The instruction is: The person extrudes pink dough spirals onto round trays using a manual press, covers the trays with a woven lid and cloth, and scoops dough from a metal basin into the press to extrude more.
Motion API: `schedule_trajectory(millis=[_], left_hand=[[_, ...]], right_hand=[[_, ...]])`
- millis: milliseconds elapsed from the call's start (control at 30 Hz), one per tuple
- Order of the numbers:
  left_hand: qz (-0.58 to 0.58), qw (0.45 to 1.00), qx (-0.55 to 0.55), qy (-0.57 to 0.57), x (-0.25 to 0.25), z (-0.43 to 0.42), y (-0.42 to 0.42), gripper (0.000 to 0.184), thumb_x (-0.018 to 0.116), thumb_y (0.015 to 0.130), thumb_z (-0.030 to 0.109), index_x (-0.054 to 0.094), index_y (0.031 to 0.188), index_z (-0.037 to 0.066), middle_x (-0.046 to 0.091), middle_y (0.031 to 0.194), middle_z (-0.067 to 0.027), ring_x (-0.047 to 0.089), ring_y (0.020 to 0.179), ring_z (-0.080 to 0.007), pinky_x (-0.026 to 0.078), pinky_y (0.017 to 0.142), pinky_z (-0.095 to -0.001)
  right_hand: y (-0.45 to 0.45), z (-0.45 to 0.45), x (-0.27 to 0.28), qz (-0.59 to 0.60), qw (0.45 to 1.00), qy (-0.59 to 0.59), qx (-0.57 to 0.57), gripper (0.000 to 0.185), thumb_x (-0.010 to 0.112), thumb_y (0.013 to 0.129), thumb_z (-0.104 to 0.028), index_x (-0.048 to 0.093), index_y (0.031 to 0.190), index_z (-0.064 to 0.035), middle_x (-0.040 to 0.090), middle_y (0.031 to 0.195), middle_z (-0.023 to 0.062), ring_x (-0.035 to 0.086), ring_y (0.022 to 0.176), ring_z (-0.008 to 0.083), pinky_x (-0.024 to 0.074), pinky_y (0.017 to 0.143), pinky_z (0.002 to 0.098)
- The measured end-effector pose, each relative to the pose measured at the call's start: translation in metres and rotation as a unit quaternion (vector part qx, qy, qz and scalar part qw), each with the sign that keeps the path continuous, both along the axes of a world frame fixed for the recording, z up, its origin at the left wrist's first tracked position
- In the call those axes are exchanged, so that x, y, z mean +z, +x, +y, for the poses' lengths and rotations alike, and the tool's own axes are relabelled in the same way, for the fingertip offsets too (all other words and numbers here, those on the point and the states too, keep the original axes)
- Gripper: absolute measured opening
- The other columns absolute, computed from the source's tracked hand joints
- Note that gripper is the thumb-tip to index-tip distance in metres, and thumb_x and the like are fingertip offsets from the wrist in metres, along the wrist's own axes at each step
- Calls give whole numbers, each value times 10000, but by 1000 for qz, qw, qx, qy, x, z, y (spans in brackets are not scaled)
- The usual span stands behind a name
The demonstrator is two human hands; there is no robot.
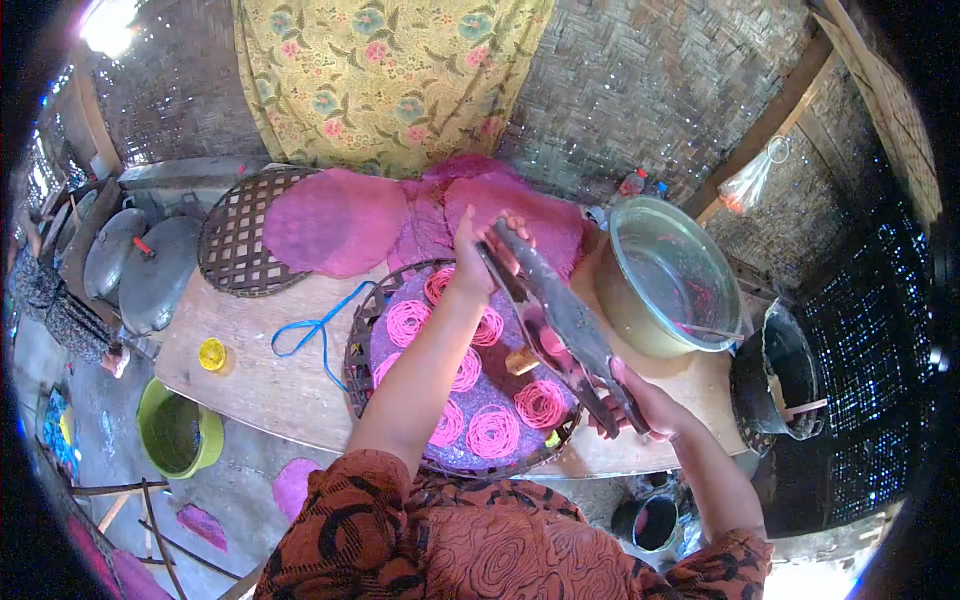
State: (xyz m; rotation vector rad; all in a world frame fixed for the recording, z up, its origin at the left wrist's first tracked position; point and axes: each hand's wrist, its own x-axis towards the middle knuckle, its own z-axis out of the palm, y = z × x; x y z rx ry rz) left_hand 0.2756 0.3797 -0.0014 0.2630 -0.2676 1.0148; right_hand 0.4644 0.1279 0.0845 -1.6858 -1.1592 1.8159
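The left grip (490, 248) is wrapped around the far end of a long dark tool (568, 305), and the right grip (645, 405) is curled around its near end. The dark tool slants between them, over the right side of a round tray (357, 355). A small gold piece (520, 361) shows beside its middle.

The round tray sits on the counter (265, 390), by its near edge. Inside are curly pink coils (493, 431) on a purple sheet (402, 296). A big tub (665, 335) stands near the counter's right end, with pink bits stuck inside. Past the right edge is a dark bucket (745, 395) with a stick (806, 407) in it. A green tub (212, 436) is on the floor by the near left corner; I cannot tell what is in it.

A yellow jar (212, 353) stands near the left edge, and a blue strap (312, 325) lies between it and the round tray. Plain wood shows around the blue strap, and also along the near edge, right of the round tray.
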Motion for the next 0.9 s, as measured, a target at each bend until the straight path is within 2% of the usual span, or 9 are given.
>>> schedule_trajectory(millis=[33,100,167,233,400,567,633,833,900], left_hand=[[1,1000,4,3,-7,-2,-2,524,391,842,565,546,828,65,554,746,-88,552,748,-284,446,745,-447],[32,987,30,-152,-17,-5,-4,458,397,868,524,511,789,87,530,712,-76,544,676,-261,457,693,-420],[29,993,60,-103,-22,3,-9,432,403,870,511,510,789,100,532,717,-58,541,672,-247,457,685,-407],[23,993,96,-64,-9,7,-19,417,407,869,506,513,786,111,531,717,-44,537,674,-228,454,683,-396],[11,993,87,-73,16,-11,-34,410,411,869,508,513,762,126,522,684,-29,536,652,-206,456,669,-386],[12,990,98,-100,11,-16,-16,408,404,873,512,507,765,132,501,660,-15,531,638,-194,455,651,-379],[-7,995,72,-75,15,-1,-16,530,318,867,586,519,778,104,514,672,-41,536,649,-231,447,656,-408],[59,991,103,-62,22,-14,-34,430,354,882,521,470,742,131,475,645,-11,507,616,-180,438,637,-367],[69,984,101,-126,17,-24,-31,430,350,883,515,471,741,127,472,639,-10,500,605,-181,434,634,-367]], right_hand=[[0,5,0,1,1000,3,4,741,264,864,-675,444,1237,-61,626,828,159,626,691,223,507,631,331],[2,17,0,-11,998,-43,33,725,291,858,-677,450,1214,-65,618,780,142,617,627,216,501,551,316],[2,27,-3,-34,999,-29,29,698,312,865,-662,513,1112,-41,606,720,117,603,575,198,482,487,298],[-5,34,0,-107,993,40,22,689,337,864,-657,606,835,-24,590,636,78,573,508,150,455,450,264],[-14,26,24,-78,996,40,32,685,360,861,-654,601,838,-13,583,618,77,563,485,146,443,436,264],[3,23,35,-126,991,49,18,641,396,873,-613,588,846,-2,574,596,79,560,473,142,443,413,263],[0,27,26,-130,989,69,15,623,407,876,-600,588,833,-5,570,584,76,556,467,137,450,415,259],[-12,19,12,-65,996,65,-4,583,433,886,-562,589,829,-3,575,593,72,545,452,134,442,411,259],[-10,13,23,-76,996,50,-10,576,436,884,-563,591,833,-11,570,589,70,542,450,132,438,409,258]])
